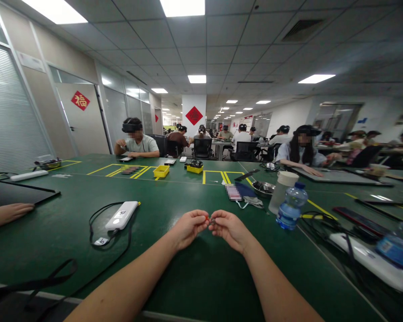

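Note:
Both my hands meet above the green table [147, 250], fingertips almost touching. Between thumb and forefinger, my left hand [189, 228] pinches a small orange-red piece [207, 218]. My right hand [231, 230] is closed in a pinch on a small dark, metallic-looking piece [212, 221]. Both pieces are too small to name, and I cannot tell whether they are joined.
A white power bank [122, 215] with a black cable lies to the left. On the right stand a water bottle [292, 206], a pale tumbler [282, 192] and a metal bowl [263, 188]. Yellow trays [161, 171] sit farther back. A co-worker's hand [11, 214] rests at the left edge.

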Demonstrator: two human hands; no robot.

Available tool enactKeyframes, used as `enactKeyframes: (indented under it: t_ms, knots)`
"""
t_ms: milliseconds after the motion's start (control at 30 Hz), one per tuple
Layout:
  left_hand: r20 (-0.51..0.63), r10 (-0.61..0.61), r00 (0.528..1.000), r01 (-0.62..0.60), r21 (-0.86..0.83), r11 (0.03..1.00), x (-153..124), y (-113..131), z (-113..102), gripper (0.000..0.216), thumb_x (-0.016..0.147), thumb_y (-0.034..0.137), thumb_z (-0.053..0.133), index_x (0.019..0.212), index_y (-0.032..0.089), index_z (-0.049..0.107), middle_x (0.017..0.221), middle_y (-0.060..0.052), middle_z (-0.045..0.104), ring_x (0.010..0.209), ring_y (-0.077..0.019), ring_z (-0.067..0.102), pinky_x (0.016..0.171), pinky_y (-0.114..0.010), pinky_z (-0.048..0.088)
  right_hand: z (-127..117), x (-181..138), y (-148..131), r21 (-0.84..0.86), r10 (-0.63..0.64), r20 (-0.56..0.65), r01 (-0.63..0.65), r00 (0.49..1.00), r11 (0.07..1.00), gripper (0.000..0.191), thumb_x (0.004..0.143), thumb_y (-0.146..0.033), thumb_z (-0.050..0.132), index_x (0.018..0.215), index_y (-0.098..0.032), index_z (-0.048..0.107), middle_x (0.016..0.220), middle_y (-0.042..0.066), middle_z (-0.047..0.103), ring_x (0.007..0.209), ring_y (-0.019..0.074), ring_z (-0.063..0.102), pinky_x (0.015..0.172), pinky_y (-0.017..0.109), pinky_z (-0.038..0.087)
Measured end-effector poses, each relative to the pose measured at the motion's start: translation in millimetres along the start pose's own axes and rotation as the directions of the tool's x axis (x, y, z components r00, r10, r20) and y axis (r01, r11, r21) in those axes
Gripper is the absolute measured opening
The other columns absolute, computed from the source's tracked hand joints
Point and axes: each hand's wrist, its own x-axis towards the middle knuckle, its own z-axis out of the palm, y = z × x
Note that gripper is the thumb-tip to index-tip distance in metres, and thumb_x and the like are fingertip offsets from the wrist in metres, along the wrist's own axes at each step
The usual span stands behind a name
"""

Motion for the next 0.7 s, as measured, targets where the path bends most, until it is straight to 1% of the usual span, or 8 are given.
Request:
enactKeyframes:
  t_ms: [100, 200, 267, 300, 367, 467, 600, 700]
  knots:
    - [-0.067, 0.03, 0.997, -0.015, 0.203, 0.979, 3, -7, -4, 0.015, 0.068, 0.008, 0.063, 0.082, 0.01, 0.059, 0.078, -0.007, 0.065, 0.066, -0.011, 0.062, 0.07, -0.023, 0.05, 1, 3, 6, -0.177, -0.002, -0.103, -0.016, 0.995, 0.984, 0.019, 0.068, -0.022, 0.063, 0.085, -0.016, 0.057, 0.077, 0.003, 0.064, 0.068, 0.0152, 0.065, 0.059, 0.026, 0.05]
    - [-0.105, 0.146, 0.984, -0.083, 0.453, 0.888, 3, -9, -2, 0.014, 0.065, 0.009, 0.064, 0.078, 0.012, 0.059, 0.067, -0.003, 0.063, 0.058, -0.0107, 0.059, 0.06, -0.022, 0.047, 1, 7, 10, -0.39, -0.133, -0.227, 0.035, 0.965, 0.92, 0.017, 0.065, -0.022, 0.062, 0.08, -0.016, 0.057, 0.075, 0.001, 0.062, 0.065, 0.0157, 0.065, 0.057, 0.027, 0.052]
    - [-0.09, 0.222, 0.971, -0.135, 0.559, 0.818, 3, -8, 2, 0.013, 0.064, 0.011, 0.064, 0.076, 0.012, 0.06, 0.062, -0.001, 0.062, 0.056, -0.0106, 0.057, 0.056, -0.021, 0.045, -1, 10, 11, -0.491, -0.22, -0.234, 0.081, 0.947, 0.867, 0.015, 0.065, -0.023, 0.061, 0.078, -0.016, 0.058, 0.074, 0.002, 0.063, 0.063, 0.0162, 0.065, 0.058, 0.028, 0.053]
    - [-0.077, 0.248, 0.966, -0.16, 0.578, 0.801, 2, -7, 4, 0.012, 0.064, 0.012, 0.064, 0.076, 0.013, 0.06, 0.063, -0.001, 0.062, 0.057, -0.011, 0.057, 0.057, -0.021, 0.045, -1, 11, 11, -0.512, -0.252, -0.233, 0.102, 0.939, 0.853, 0.014, 0.066, -0.023, 0.06, 0.077, -0.016, 0.058, 0.074, 0.002, 0.063, 0.065, 0.017, 0.066, 0.059, 0.028, 0.053]
    - [-0.059, 0.279, 0.958, -0.199, 0.562, 0.803, 1, -6, 7, 0.011, 0.066, 0.015, 0.064, 0.077, 0.013, 0.062, 0.067, -0.003, 0.064, 0.062, -0.0125, 0.059, 0.061, -0.023, 0.046, -2, 12, 11, -0.498, -0.289, -0.24, 0.138, 0.927, 0.856, 0.012, 0.067, -0.022, 0.058, 0.078, -0.016, 0.06, 0.075, 0.004, 0.065, 0.07, 0.0191, 0.067, 0.064, 0.031, 0.054]
    - [-0.082, 0.289, 0.954, -0.219, 0.469, 0.856, 0, -4, 8, 0.016, 0.07, 0.02, 0.062, 0.083, 0.011, 0.065, 0.076, -0.007, 0.067, 0.072, -0.0154, 0.062, 0.072, -0.026, 0.048, -3, 14, 10, -0.423, -0.305, -0.253, 0.178, 0.918, 0.888, 0.015, 0.069, -0.02, 0.055, 0.082, -0.018, 0.063, 0.083, 0.005, 0.066, 0.081, 0.0213, 0.066, 0.074, 0.035, 0.054]
    - [-0.15, 0.264, 0.953, -0.204, 0.331, 0.921, 0, -3, 7, 0.024, 0.072, 0.024, 0.063, 0.091, 0.01, 0.066, 0.089, -0.012, 0.068, 0.084, -0.0185, 0.063, 0.083, -0.03, 0.047, -3, 16, 13, -0.379, -0.292, -0.219, 0.194, 0.931, 0.905, 0.022, 0.068, -0.022, 0.06, 0.089, -0.019, 0.065, 0.091, 0.006, 0.067, 0.091, 0.0222, 0.064, 0.084, 0.037, 0.05]
    - [-0.149, 0.249, 0.957, -0.2, 0.281, 0.939, 0, -3, 8, 0.027, 0.073, 0.023, 0.064, 0.095, 0.009, 0.066, 0.095, -0.014, 0.067, 0.09, -0.0206, 0.063, 0.086, -0.032, 0.046, -4, 19, 16, -0.359, -0.279, -0.194, 0.197, 0.94, 0.912, 0.027, 0.068, -0.025, 0.062, 0.094, -0.019, 0.065, 0.097, 0.006, 0.067, 0.094, 0.0223, 0.062, 0.088, 0.038, 0.048]
